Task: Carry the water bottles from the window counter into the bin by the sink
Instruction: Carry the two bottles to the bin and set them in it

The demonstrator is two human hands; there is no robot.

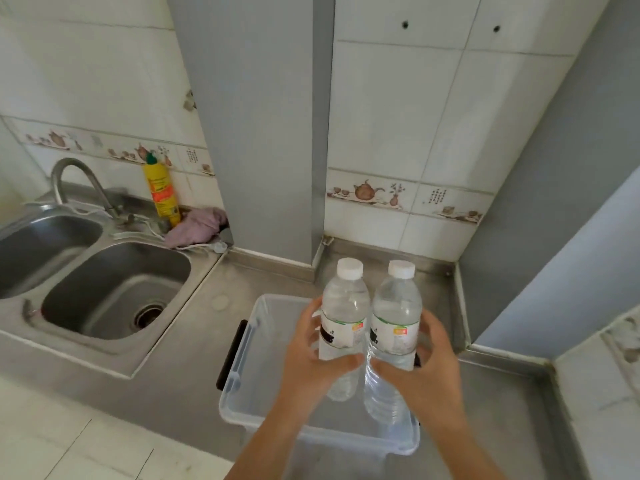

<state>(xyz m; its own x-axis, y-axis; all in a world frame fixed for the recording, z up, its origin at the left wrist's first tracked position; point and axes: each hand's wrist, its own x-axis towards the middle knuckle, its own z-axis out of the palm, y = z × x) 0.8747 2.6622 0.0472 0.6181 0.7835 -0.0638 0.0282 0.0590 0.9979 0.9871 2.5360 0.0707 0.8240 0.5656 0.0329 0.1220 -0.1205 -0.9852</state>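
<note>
Two clear water bottles with white caps and white labels are held upright side by side over a clear plastic bin [242,368]. My left hand [311,358] grips the left bottle [343,317] around its middle. My right hand [429,368] grips the right bottle [396,317] the same way. The bottles touch each other and their lower ends hang inside the bin's opening. The bin stands on the steel counter [187,375], to the right of the sink, and has a black handle on its left side.
A steel double sink [114,289] with a curved tap [74,181] lies to the left. A yellow detergent bottle [161,192] and a pink cloth [197,225] sit behind it. Grey pillar and tiled walls close the counter's back and right.
</note>
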